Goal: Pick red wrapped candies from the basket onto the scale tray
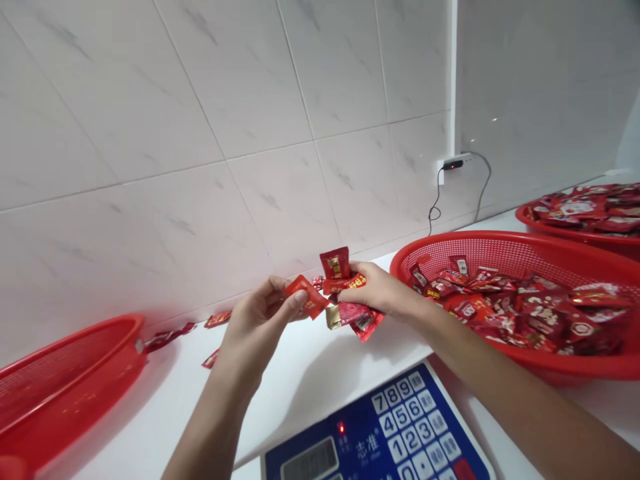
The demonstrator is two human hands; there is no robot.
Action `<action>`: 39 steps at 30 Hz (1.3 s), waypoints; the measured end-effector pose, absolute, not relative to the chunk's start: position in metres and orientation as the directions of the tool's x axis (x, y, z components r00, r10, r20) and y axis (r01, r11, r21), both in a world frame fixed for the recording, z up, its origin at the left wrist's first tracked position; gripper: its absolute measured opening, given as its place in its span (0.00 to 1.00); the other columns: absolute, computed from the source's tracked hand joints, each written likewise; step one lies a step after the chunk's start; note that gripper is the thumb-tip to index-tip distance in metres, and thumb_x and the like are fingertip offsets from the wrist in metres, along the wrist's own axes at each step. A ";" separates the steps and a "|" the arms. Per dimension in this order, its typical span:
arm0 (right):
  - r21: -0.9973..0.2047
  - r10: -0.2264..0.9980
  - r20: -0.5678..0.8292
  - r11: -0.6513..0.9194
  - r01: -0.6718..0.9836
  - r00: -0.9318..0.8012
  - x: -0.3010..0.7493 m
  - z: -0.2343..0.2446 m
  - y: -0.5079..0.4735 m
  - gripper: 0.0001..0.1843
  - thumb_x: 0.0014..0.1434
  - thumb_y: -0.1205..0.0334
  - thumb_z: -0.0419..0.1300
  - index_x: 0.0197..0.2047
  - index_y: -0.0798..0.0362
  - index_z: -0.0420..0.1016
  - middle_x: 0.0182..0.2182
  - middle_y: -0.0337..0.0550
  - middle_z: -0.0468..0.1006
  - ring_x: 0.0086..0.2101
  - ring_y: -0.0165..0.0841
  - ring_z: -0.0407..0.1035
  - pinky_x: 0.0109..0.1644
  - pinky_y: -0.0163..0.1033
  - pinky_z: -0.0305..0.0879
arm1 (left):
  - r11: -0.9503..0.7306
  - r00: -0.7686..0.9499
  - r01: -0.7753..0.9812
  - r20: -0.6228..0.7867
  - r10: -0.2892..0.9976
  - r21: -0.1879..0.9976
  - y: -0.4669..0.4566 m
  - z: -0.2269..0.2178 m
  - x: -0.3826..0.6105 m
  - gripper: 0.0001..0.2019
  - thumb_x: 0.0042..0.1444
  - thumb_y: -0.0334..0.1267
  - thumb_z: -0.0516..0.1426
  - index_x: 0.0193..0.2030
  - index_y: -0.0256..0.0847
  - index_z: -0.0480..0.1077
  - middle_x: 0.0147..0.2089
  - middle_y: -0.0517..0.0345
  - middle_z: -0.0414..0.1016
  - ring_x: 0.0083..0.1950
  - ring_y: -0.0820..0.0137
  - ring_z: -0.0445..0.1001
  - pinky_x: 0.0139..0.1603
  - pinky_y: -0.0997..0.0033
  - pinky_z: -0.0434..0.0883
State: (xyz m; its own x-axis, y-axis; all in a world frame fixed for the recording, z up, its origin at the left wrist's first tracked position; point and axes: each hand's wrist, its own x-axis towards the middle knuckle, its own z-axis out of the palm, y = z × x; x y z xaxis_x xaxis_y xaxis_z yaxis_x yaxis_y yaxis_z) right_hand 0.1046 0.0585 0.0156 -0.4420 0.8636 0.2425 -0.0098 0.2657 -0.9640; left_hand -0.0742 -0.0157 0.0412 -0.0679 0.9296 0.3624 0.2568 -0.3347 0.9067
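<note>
Gripping red sachets (306, 296), the hands (260, 327) (380, 290) hover over a white counter (310, 373) (marbled white wall tiles (280, 207) behind).

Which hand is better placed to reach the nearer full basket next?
Right, probably: the right hand sits closest to the basket, though it holds sachets. The left hand, pinching one sachet, is farther away.

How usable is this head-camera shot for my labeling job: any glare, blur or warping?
Head view: wide-angle warping tilts the wall tiles; soft shadows fall below the left hand and right hand on the white counter; faint glints dot the tiles at upper right; little motion blur, though small print looks soft.
</note>
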 end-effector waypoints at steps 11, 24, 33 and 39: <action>-0.952 0.837 0.305 0.284 -0.115 -0.455 0.110 0.037 0.033 0.18 0.45 0.72 0.63 0.42 0.53 0.76 0.34 0.41 0.80 0.30 0.30 0.73 0.30 0.33 0.67 | -0.276 -0.031 0.223 0.289 0.957 0.935 -0.017 0.044 -0.083 0.19 0.47 0.49 0.68 0.39 0.39 0.72 0.34 0.55 0.80 0.34 0.70 0.75 0.37 0.72 0.71; -0.960 0.853 0.281 0.258 -0.111 -0.440 0.113 0.036 0.038 0.18 0.46 0.72 0.63 0.43 0.53 0.75 0.33 0.42 0.79 0.29 0.31 0.73 0.30 0.34 0.67 | -0.326 -0.037 0.480 0.390 0.920 0.815 -0.012 0.039 -0.082 0.13 0.52 0.48 0.61 0.35 0.39 0.75 0.32 0.55 0.78 0.36 0.66 0.74 0.35 0.70 0.68; -0.967 0.866 0.254 0.235 -0.097 -0.431 0.115 0.037 0.038 0.21 0.45 0.72 0.64 0.45 0.54 0.75 0.34 0.43 0.80 0.31 0.32 0.73 0.32 0.35 0.68 | -0.284 -0.127 0.029 0.285 0.950 0.959 -0.016 0.041 -0.073 0.18 0.44 0.45 0.70 0.38 0.40 0.72 0.36 0.58 0.81 0.36 0.68 0.80 0.45 0.67 0.77; -0.955 0.842 0.296 0.273 -0.117 -0.450 0.114 0.031 0.045 0.19 0.46 0.70 0.63 0.45 0.53 0.75 0.36 0.44 0.80 0.32 0.33 0.74 0.33 0.36 0.69 | -0.313 -0.114 0.208 0.341 0.933 0.927 -0.013 0.038 -0.074 0.17 0.46 0.46 0.69 0.37 0.36 0.75 0.33 0.53 0.81 0.35 0.66 0.79 0.39 0.69 0.77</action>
State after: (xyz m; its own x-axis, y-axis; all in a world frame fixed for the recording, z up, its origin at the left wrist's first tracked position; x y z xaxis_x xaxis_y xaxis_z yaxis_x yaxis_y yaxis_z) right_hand 0.1142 0.0446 0.0309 -0.4504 0.8424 0.2958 -0.1173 0.2726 -0.9550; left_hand -0.0736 -0.0128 0.0381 -0.1138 0.9332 0.3409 0.2075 -0.3132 0.9267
